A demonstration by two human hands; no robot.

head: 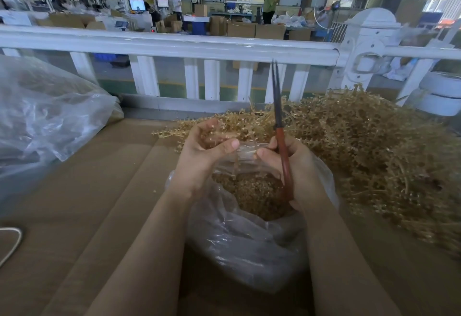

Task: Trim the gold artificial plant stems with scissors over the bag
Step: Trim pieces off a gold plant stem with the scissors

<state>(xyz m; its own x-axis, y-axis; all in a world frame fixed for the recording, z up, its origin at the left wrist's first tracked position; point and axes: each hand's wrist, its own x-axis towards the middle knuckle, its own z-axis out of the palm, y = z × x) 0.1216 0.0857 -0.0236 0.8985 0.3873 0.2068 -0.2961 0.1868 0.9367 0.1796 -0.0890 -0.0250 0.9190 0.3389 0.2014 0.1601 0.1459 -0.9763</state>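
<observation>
Over the bag (249,240) the left hand (202,156) pinched a gold stem (217,133), the right hand (291,163) gripped the scissors (280,136) — cuttings already inside, a big pile (361,141) seemingly left.

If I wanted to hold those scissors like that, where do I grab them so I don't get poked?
Grab the scissors by the red handles, low down, where the right hand holds them now. Come from below, on the near side. The dark blades stick straight up with their points at the top, so stay away from that end.
</observation>
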